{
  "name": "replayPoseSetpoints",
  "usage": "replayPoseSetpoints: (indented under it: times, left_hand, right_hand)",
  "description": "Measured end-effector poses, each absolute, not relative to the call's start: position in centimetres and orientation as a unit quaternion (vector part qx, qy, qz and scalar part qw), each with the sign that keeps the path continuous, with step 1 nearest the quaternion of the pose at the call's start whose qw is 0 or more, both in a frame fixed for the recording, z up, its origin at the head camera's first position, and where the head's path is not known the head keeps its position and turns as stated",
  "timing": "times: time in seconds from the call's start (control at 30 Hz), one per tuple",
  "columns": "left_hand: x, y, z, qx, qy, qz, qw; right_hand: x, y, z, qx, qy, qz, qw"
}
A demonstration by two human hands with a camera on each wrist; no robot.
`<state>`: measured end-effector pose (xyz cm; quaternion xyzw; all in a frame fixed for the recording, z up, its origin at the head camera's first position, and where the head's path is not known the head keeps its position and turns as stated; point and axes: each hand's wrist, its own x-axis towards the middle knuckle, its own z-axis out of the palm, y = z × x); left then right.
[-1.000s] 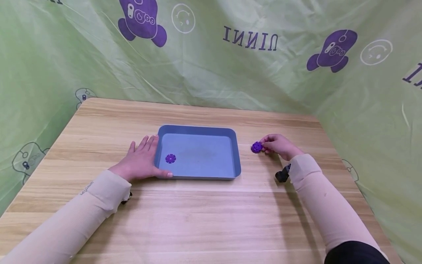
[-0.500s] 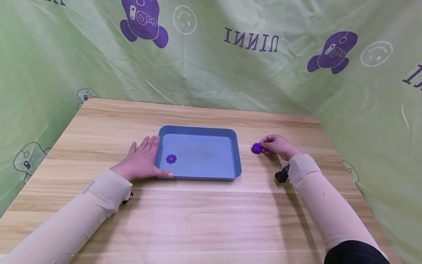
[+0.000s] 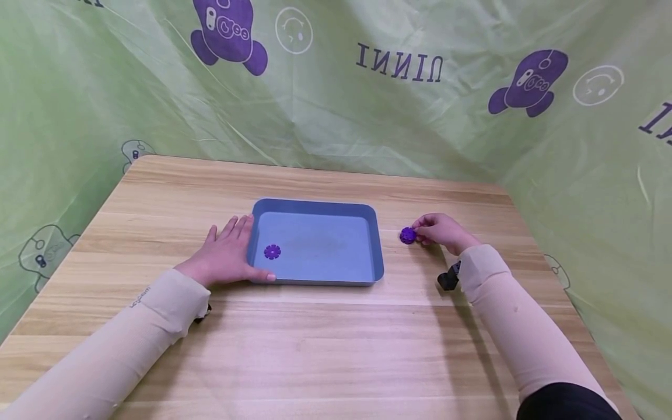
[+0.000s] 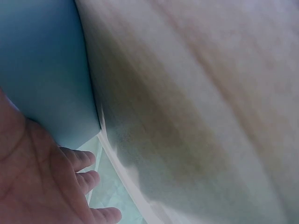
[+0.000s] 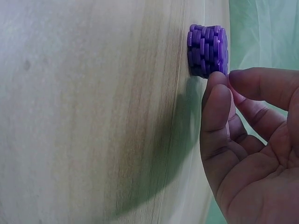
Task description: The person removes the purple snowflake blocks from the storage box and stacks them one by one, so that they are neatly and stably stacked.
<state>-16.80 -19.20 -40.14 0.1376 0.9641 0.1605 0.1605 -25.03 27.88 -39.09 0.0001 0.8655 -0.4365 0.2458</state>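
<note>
Several purple snowflake discs (image 3: 408, 235) are stacked on the table to the right of the blue tray; in the right wrist view the stack (image 5: 205, 51) shows notched edges. My right hand (image 3: 443, 231) pinches the near edge of its top disc between thumb and fingertips. A single purple snowflake disc (image 3: 272, 251) lies flat inside the blue tray (image 3: 320, 283), towards its front left corner. My left hand (image 3: 224, 256) rests against the tray's left wall, fingers spread and thumb along the front rim. In the left wrist view the palm (image 4: 37, 172) shows beside the tray's outer wall (image 4: 51, 70).
The light wooden table (image 3: 325, 356) carries the tray around its middle. A green printed curtain (image 3: 336, 116) hangs behind the table and along both sides. Black wrist cameras sit under both sleeves, the right one (image 3: 448, 279) close above the tabletop.
</note>
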Motion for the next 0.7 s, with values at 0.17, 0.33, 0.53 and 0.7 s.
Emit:
replayPoseSetpoints:
  times: [0.17, 0.33, 0.53, 0.7]
  left_hand:
    - [-16.8, -19.2, -40.1, 0.137, 0.964, 0.162, 0.159]
    - [-16.8, -19.2, -40.1, 0.138, 0.964, 0.161, 0.158]
    - [-16.8, -19.2, -40.2, 0.138, 0.964, 0.162, 0.158]
    - [-16.9, -19.2, -40.3, 0.136, 0.963, 0.166, 0.161]
  right_hand:
    - [-25.0, 27.7, -38.9, -0.002, 0.869, -0.43, 0.245]
    - [-25.2, 27.8, -39.0, -0.004, 0.876, -0.421, 0.237]
    - [-25.1, 27.6, -38.5, -0.036, 0.909, -0.357, 0.215]
    - [-25.2, 26.8, -38.0, -0.113, 0.929, -0.277, 0.218]
